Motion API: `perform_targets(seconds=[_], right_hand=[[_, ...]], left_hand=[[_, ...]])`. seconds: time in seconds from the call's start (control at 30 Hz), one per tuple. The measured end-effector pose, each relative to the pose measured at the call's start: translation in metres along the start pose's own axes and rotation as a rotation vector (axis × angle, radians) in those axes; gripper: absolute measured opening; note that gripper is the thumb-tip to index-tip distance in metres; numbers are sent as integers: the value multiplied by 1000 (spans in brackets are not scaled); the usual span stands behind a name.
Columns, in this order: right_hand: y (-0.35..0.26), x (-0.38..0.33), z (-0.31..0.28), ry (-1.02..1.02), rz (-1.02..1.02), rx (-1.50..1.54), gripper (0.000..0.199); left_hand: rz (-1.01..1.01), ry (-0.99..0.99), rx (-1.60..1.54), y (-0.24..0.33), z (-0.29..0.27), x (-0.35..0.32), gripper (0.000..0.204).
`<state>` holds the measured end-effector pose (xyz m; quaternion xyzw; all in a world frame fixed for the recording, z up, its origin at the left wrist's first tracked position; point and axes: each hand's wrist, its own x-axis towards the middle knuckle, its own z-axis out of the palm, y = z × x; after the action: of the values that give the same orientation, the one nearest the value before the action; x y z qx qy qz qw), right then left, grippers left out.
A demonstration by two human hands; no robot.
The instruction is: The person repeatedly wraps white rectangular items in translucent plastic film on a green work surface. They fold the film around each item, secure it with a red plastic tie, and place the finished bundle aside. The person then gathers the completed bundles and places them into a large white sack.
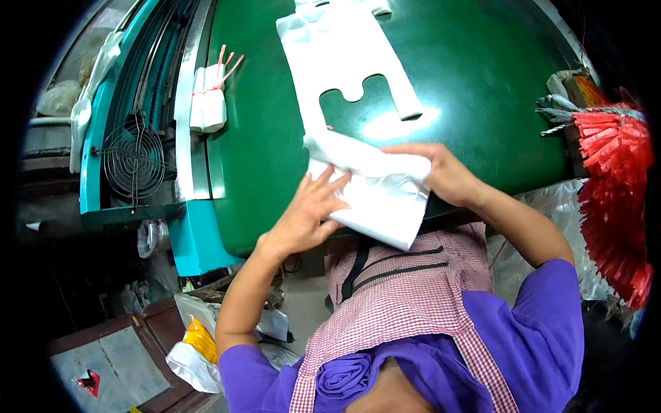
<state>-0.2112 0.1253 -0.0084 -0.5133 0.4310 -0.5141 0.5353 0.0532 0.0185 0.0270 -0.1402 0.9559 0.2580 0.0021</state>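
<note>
A folded stack of white plastic bags (385, 206) lies at the near edge of the green table, its upper part rolled over. My left hand (310, 210) rests on its left side with the fingers spread. At the right end of the fold my right hand (447, 175) grips the bags, thumb and fingers round the edge. Just beyond lies a flat stack of white vest-style plastic bags (337, 51), with its cut-out handles toward me. Whether it touches the folded stack I cannot tell.
To the left, a white bundle tied with red string (208, 107) sits by the green table's (482, 89) edge. Beyond it are a teal machine frame (96, 151) and a round wire guard (134, 158). A bunch of red plastic strips (613, 186) hangs at the right.
</note>
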Motion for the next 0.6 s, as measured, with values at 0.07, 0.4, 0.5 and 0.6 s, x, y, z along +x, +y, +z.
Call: perform_targets(seconds=[0.07,0.4,0.5,0.6], right_hand=[[4,-12,-2,-235,-303,-605,43],[-15,0,-38,-468,-353,-1021,38],[-47,-20,-21,-366,25,-853,46],[-43,-41,18,-194,-140,-1214,73]], left_hand=[[-67,62,-65,-5,0,9,27],[98,54,377,18,-30,61,27],[39,81,314,21,-3,38,33],[14,69,349,43,9,28,40]])
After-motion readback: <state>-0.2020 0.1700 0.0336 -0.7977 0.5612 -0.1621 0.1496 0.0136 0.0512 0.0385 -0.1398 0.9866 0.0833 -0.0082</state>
